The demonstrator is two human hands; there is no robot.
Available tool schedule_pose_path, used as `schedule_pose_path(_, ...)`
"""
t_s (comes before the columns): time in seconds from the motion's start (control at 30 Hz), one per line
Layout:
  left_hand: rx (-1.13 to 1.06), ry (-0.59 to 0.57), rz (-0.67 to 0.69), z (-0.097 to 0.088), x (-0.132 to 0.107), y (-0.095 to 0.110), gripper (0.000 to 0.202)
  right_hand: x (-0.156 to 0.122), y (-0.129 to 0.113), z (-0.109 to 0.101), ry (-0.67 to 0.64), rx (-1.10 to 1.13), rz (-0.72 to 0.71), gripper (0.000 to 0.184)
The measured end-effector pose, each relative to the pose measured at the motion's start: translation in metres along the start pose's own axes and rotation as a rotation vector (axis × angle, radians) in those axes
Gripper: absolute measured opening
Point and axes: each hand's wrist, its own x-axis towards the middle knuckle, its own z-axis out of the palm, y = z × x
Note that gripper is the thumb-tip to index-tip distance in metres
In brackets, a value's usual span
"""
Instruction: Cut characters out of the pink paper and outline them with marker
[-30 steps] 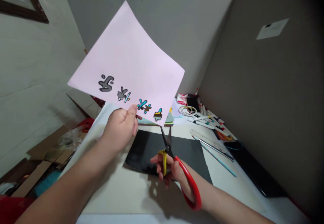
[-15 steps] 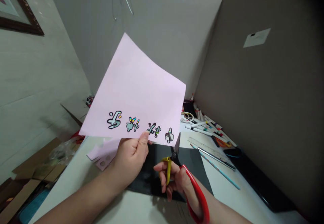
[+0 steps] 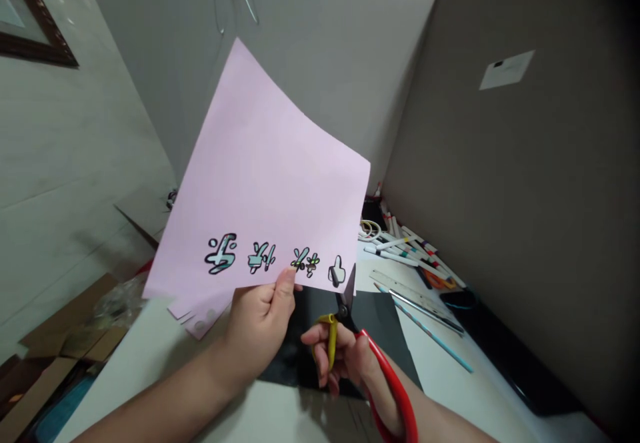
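A pink sheet of paper (image 3: 270, 156) is held up, gripped at its lower edge by my left hand (image 3: 263, 319), thumb in front. Along that edge runs a row of shiny outlined characters (image 3: 223, 254), upside down from here. My right hand (image 3: 345, 359) has its fingers through the yellow and red handles of a pair of scissors (image 3: 344, 309). The parted blades reach the paper's lower right corner, one in front of it, close to the last character. Below both hands lies a black sheet (image 3: 390, 336) on the white table.
On the right are several markers (image 3: 400, 256), a ruler (image 3: 400, 279), a blue pencil (image 3: 435, 329) and a long black object (image 3: 515, 356). Pink paper scraps (image 3: 200, 319) lie on the left, near cardboard boxes (image 3: 55, 369). Grey panels (image 3: 320, 43) rise behind and on the right.
The pink sheet has tilted, its left side dropping lower and its top corner rising slightly leftward. The scissors now have the paper's lower right corner between their blades.
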Motion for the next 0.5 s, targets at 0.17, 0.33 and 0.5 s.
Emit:
schedule_pose_path(0.17,-0.026,-0.003,0.015,0.004,-0.002,0.000,0.056,-0.001,-0.012,0.001,0.003,0.021,-0.010,0.084)
schedule_pose_path(0.33,-0.039,-0.011,-0.003,0.006,-0.006,-0.003,0.054,0.001,-0.017,0.002,0.018,0.072,0.001,0.082)
schedule_pose_path(0.5,-0.069,-0.060,-0.036,0.007,-0.008,-0.005,0.050,0.001,-0.015,0.004,0.024,0.102,-0.022,0.083)
